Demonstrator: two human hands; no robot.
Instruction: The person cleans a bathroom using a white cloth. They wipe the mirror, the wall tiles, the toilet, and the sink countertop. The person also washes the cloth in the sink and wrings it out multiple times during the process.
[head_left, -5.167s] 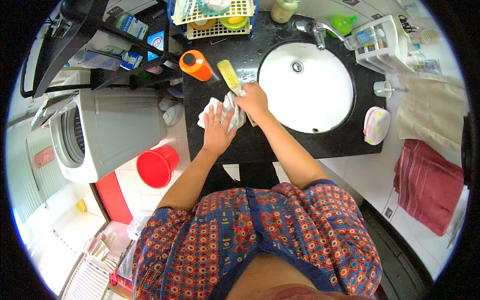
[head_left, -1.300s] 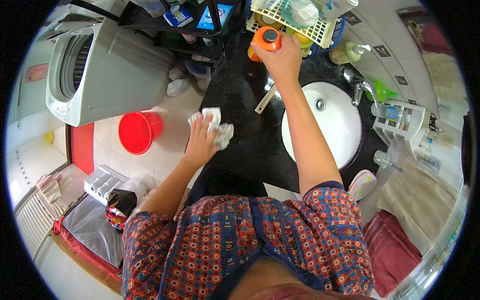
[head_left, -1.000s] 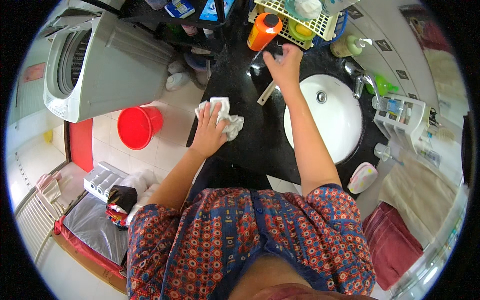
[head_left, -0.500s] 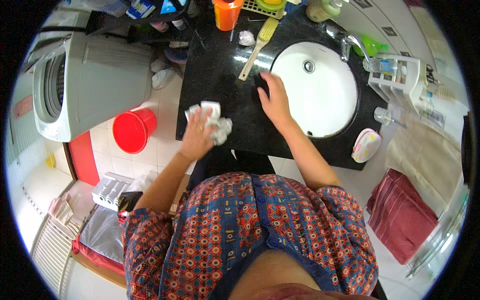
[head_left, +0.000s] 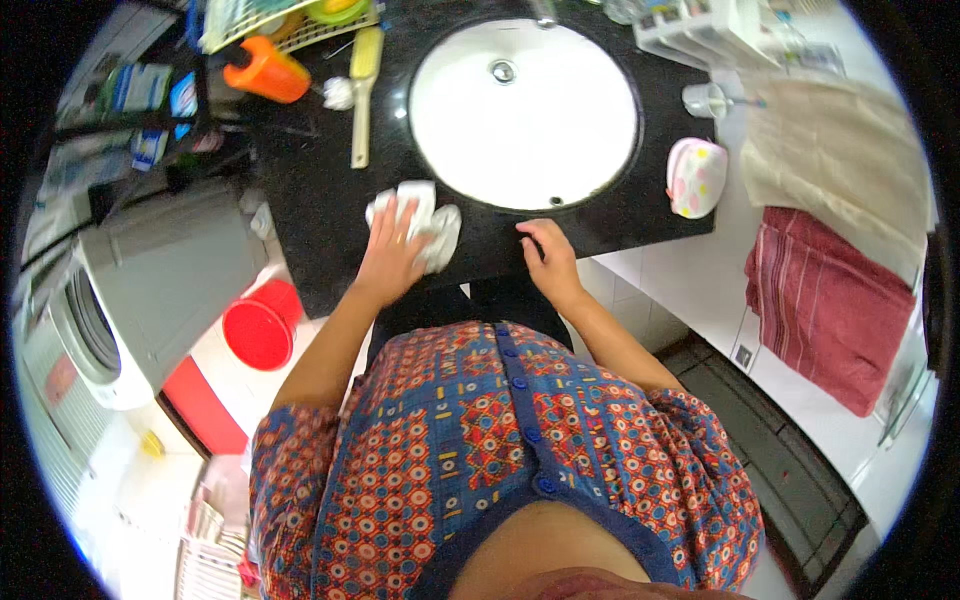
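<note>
My left hand [head_left: 390, 255] lies over a crumpled white cloth [head_left: 441, 240] on the black countertop [head_left: 310, 225], below and left of the sink. Its fingers are stretched over the cloth and press it down. Part of the cloth bulges out to the right of the fingers. At the counter's front edge, below the sink rim, is my right hand [head_left: 552, 262]. It holds nothing visible; its fingers are loosely bent, with the thumb apart. The white oval sink [head_left: 525, 130] is set into the counter, its drain toward the far side.
A pale-handled brush [head_left: 362, 110], a small white crumpled lump [head_left: 338, 94] and an orange bottle [head_left: 278, 72] are at the counter's far left. A spotted pouch [head_left: 696, 178] lies at the right. Left of the counter, a red bucket [head_left: 262, 325] stands near a washing machine [head_left: 165, 290].
The view has turned. My left hand and the cloth have moved across the counter, closer to the sink. My right hand has come back from the sink's left side to the front edge.
</note>
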